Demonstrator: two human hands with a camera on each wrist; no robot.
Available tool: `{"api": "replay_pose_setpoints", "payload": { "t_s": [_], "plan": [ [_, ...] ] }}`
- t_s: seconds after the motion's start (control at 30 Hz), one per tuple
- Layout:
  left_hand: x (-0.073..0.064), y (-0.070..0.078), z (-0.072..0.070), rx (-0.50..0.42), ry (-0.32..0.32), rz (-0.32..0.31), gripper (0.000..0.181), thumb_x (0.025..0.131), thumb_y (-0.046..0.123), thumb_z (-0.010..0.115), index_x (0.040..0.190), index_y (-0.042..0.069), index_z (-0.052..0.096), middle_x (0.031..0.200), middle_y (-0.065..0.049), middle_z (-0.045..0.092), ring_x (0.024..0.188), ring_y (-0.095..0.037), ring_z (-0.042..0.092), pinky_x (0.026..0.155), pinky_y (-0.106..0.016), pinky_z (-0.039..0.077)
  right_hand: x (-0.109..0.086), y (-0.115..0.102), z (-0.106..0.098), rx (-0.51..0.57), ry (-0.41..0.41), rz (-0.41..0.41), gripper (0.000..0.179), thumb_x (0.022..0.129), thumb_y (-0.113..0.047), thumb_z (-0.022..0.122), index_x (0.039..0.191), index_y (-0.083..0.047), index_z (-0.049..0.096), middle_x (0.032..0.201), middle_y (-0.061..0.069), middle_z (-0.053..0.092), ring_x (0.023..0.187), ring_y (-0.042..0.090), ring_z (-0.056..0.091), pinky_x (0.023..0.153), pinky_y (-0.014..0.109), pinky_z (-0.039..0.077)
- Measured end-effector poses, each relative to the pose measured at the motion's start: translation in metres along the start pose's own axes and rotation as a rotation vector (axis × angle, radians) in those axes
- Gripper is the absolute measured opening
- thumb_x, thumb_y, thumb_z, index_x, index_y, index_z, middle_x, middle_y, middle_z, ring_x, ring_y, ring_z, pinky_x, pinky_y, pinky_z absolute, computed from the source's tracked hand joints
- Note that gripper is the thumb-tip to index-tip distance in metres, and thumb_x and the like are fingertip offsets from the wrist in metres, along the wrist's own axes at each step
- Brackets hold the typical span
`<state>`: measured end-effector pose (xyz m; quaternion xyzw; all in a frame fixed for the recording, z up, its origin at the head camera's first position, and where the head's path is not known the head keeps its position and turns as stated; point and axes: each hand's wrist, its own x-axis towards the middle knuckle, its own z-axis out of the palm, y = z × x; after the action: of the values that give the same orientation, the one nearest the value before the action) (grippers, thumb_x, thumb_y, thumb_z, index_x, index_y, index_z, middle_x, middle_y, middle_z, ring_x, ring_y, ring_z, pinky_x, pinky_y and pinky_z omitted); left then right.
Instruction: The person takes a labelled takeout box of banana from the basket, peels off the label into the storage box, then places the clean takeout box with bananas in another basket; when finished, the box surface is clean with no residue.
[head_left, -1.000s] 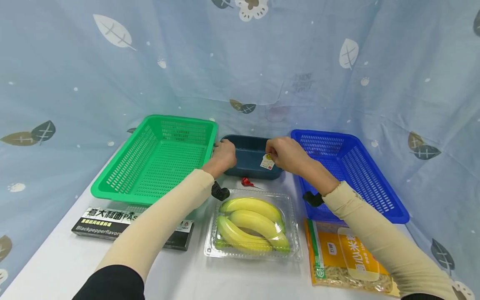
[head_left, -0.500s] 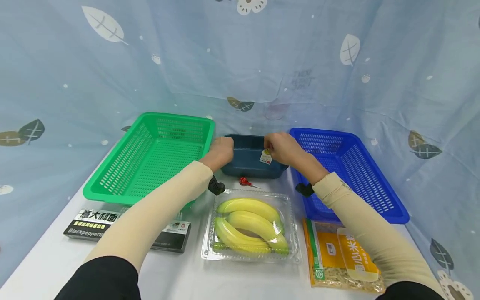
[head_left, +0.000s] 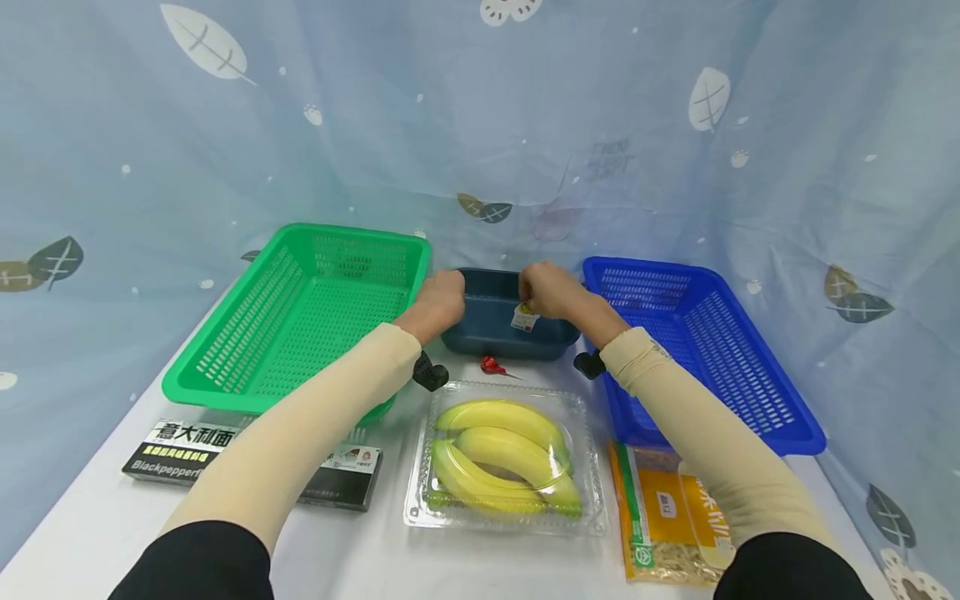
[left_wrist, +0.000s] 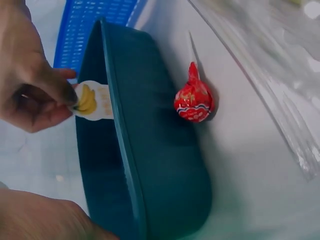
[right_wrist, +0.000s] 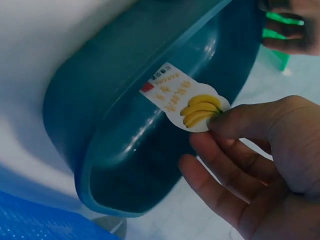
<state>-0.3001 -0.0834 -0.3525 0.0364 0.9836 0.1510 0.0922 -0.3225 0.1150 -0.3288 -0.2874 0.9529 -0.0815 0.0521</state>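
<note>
In the right wrist view, my right hand (right_wrist: 270, 150) pinches a white paper label (right_wrist: 182, 102) printed with bananas between thumb and forefinger. The label hangs over the inside of a dark teal plastic bin (head_left: 495, 344). At the bin's left end, my left hand (head_left: 441, 300) grips the rim, though its fingertips are partly hidden. A red-wrapped lollipop (left_wrist: 194, 102) lies on the table just in front of the bin. Nearer to me is a clear plastic box of bananas (head_left: 510, 437), between my forearms and touched by neither hand.
A green basket (head_left: 330, 333) stands left of the bin and a blue basket (head_left: 712, 354) right of it. Black pasta box (head_left: 337, 487) lies under my left forearm. An orange noodle bag (head_left: 663, 508) lies partly under my right forearm. Patterned cloth (head_left: 420, 150) hangs behind.
My right hand has shifted slightly left with the label, which sits a little higher and further over the bin. My left hand stays at the bin's left end. The view has shifted slightly.
</note>
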Motion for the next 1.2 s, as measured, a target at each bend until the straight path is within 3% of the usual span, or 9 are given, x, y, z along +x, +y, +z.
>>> {"api": "replay_pose_setpoints", "payload": {
  "t_s": [0.27,0.5,0.9,1.2],
  "plan": [
    [-0.003,0.003,-0.005,0.041,0.009,0.004,0.012,0.099,0.0,0.055,0.098,0.004,0.066,0.085,-0.01,0.062,0.069,-0.02,0.058,0.055,-0.031,0.046,0.021,0.012,0.004,0.006,-0.062,0.057,0.01,0.086,-0.002,0.074,0.096,-0.002,0.073,0.1,0.013,0.069,0.093,0.03,0.064,0.079,0.042,0.056],
    [-0.004,0.008,-0.003,0.042,0.0,-0.009,0.014,0.1,0.002,0.054,0.096,0.005,0.067,0.082,-0.009,0.062,0.063,-0.019,0.053,0.053,-0.03,0.043,0.031,0.024,0.014,0.011,-0.075,0.097,0.011,0.084,0.001,0.074,0.095,-0.002,0.074,0.098,0.013,0.069,0.089,0.029,0.064,0.077,0.041,0.057],
    [-0.006,0.012,0.003,0.048,0.005,-0.012,0.012,0.1,0.003,0.055,0.094,0.006,0.066,0.08,-0.008,0.062,0.062,-0.018,0.055,0.052,-0.029,0.044,0.036,0.033,0.023,-0.011,-0.05,0.11,0.01,0.085,-0.001,0.073,0.096,-0.001,0.072,0.1,0.015,0.068,0.091,0.031,0.062,0.08,0.045,0.055],
    [-0.005,0.008,0.002,0.082,0.02,-0.052,0.008,0.099,0.005,0.059,0.095,0.006,0.066,0.082,-0.008,0.063,0.066,-0.019,0.06,0.053,-0.029,0.047,0.041,0.028,0.02,-0.04,-0.034,0.068,0.012,0.085,0.001,0.068,0.095,-0.002,0.074,0.098,0.013,0.069,0.09,0.03,0.063,0.082,0.044,0.054]
  ]
}}
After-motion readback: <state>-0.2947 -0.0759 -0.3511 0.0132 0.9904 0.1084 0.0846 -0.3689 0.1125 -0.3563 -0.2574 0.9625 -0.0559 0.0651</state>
